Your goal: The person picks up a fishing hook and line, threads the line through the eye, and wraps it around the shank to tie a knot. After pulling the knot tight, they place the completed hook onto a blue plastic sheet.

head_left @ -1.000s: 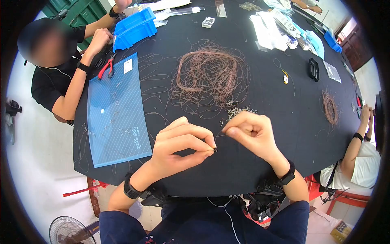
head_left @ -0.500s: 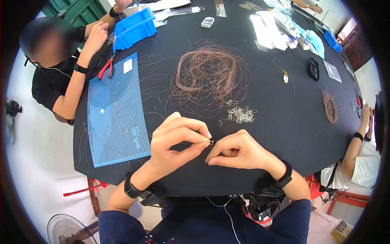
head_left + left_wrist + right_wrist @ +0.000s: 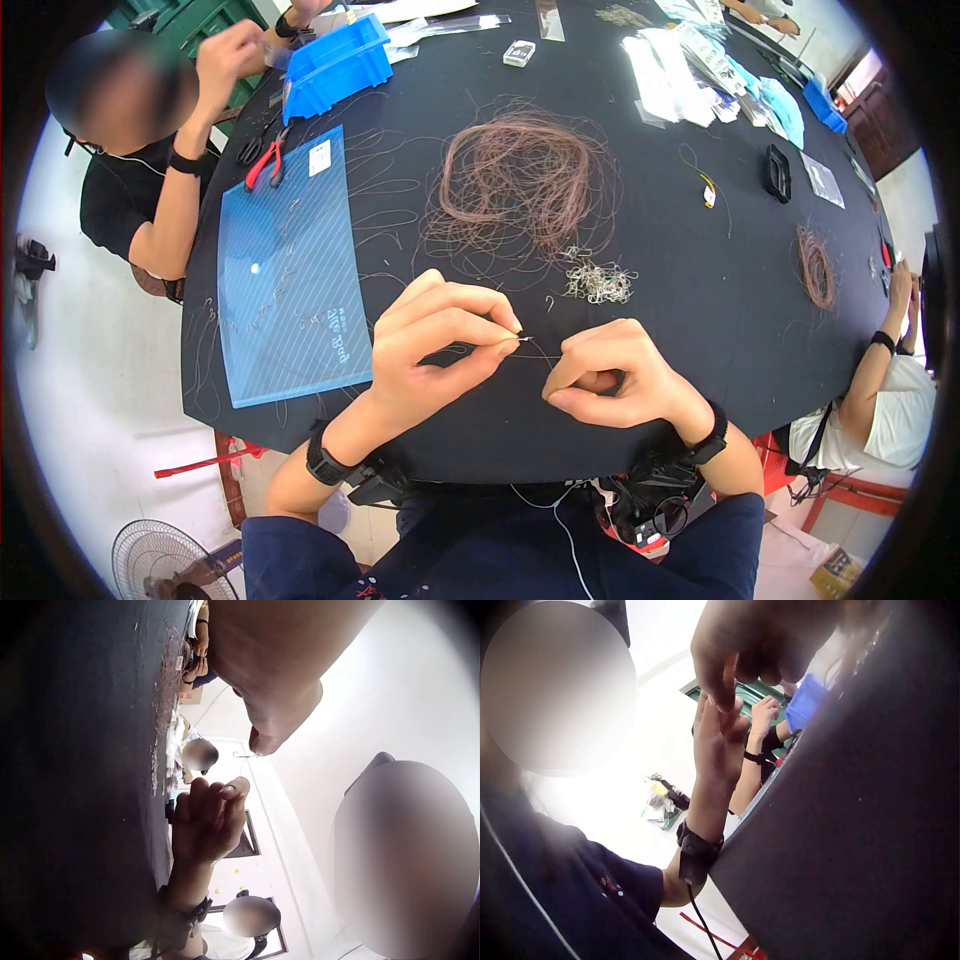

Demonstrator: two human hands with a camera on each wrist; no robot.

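Note:
My left hand [image 3: 435, 338] pinches a small metal hook [image 3: 525, 340] between thumb and forefinger; the hook's thin shank [image 3: 244, 755] sticks out past the fingertips in the left wrist view. A fine line [image 3: 542, 357] runs from it to my right hand [image 3: 622, 378], whose thumb and curled forefinger pinch the line a short way to the right. The two hands are apart. Beyond them lie a pile of metal hooks [image 3: 600, 282], one loose hook [image 3: 549, 303] and a large tangled coil of brown line [image 3: 465, 205]. In the right wrist view the hook is hidden.
A blue striped bag [image 3: 290, 290] with lines and hooks lies at the left, near red-handled pliers [image 3: 265, 165] and a blue bin [image 3: 335, 72]. At the right are a black tray [image 3: 777, 173] and a smaller coil [image 3: 816, 268]. Other people sit at both sides of the table.
My right hand came down and left toward the left fingertips, then drew back right, with line now stretched between the hands. My left hand shifted slightly up, keeping its pinch.

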